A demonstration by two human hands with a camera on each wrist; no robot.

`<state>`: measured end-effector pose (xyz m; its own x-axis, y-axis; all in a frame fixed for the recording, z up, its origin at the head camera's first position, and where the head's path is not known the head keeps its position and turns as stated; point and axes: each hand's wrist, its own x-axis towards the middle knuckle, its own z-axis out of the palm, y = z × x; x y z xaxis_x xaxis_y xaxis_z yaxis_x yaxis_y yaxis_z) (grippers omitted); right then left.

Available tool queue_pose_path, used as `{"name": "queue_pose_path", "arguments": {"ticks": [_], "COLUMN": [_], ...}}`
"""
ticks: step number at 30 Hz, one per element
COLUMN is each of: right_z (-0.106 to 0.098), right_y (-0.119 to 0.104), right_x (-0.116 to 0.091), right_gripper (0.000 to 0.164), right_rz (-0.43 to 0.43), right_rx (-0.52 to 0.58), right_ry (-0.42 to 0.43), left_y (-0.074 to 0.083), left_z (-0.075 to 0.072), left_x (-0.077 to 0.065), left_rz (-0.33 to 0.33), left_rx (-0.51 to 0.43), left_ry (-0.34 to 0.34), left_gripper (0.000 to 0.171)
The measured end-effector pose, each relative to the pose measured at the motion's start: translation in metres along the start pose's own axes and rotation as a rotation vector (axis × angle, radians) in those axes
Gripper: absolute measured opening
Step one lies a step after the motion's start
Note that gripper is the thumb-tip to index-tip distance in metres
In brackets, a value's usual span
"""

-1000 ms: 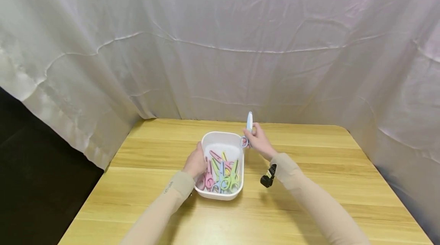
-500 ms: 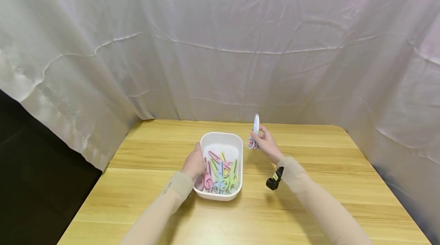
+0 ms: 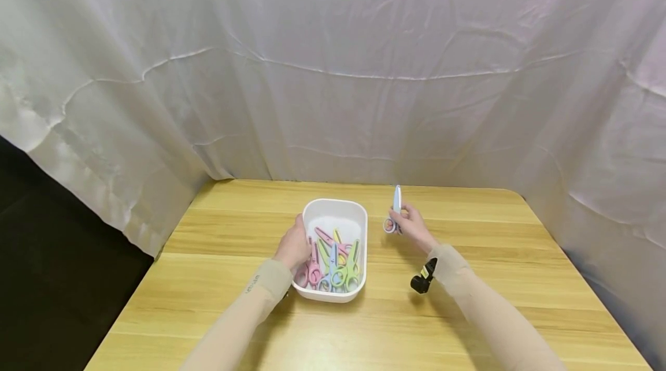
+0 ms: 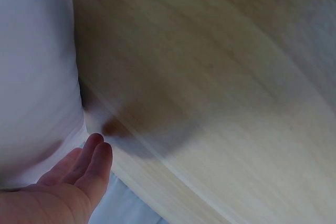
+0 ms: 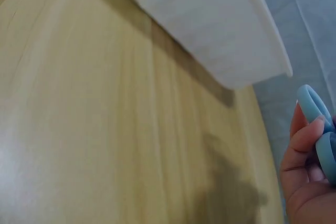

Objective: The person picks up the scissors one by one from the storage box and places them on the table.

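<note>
In the head view a white plastic bin (image 3: 333, 297) stands on the table and holds several scissors with pink, green, yellow and blue handles. My left hand (image 3: 293, 247) grips the bin's left side over the rim. The left wrist view shows its fingers (image 4: 97, 169) along the outside wall. To the right of the bin, my right hand (image 3: 413, 225) pinches a pair of light-blue scissors (image 3: 397, 200). Their blades point up and away, and the handle loops hang below the thumb. In the right wrist view the blue loops (image 5: 313, 106) stick out beside the fingers, with the blades out of view.
The wooden table (image 3: 520, 278) extends around the bin. A grey-white curtain (image 3: 374, 117) hangs behind its back edge and along the sides. A small black camera (image 3: 422, 281) is strapped to the right wrist. Dark space (image 3: 41, 267) lies beyond the table on the left.
My right hand has moved right and slightly nearer with the light-blue scissors, from beside the bin's rim to lower over the table. The left hand and the bin stay almost still.
</note>
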<state>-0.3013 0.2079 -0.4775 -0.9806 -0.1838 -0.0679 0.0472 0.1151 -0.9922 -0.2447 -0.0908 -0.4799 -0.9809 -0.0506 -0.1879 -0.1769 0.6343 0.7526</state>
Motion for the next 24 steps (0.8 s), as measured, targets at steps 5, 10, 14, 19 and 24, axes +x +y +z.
{"name": "queue_pose_path", "arguments": {"ticks": [5, 10, 14, 19, 24], "right_z": [-0.005, -0.009, -0.010, -0.013, -0.018], "right_y": [0.010, 0.016, 0.020, 0.025, 0.029], "right_x": [0.000, -0.001, -0.001, -0.001, -0.001], "right_gripper": [0.037, 0.040, 0.040, 0.039, 0.044], "right_rz": [0.048, 0.096, 0.117, 0.133, 0.128], "right_rx": [-0.040, -0.050, -0.050, -0.059, -0.085], "right_ry": [0.016, 0.018, 0.013, 0.010, -0.021], "left_y": [-0.001, -0.002, -0.002, -0.001, 0.000], "left_z": [0.000, 0.000, 0.000, 0.000, 0.001], "left_x": [0.000, 0.002, 0.001, 0.001, 0.001], "left_rz": [0.010, 0.013, 0.010, 0.002, -0.023], "left_rx": [0.006, -0.003, -0.013, -0.010, -0.031], "left_ry": [0.000, 0.004, 0.006, 0.007, 0.004], "left_gripper": [0.088, 0.089, 0.089, 0.091, 0.093]}}
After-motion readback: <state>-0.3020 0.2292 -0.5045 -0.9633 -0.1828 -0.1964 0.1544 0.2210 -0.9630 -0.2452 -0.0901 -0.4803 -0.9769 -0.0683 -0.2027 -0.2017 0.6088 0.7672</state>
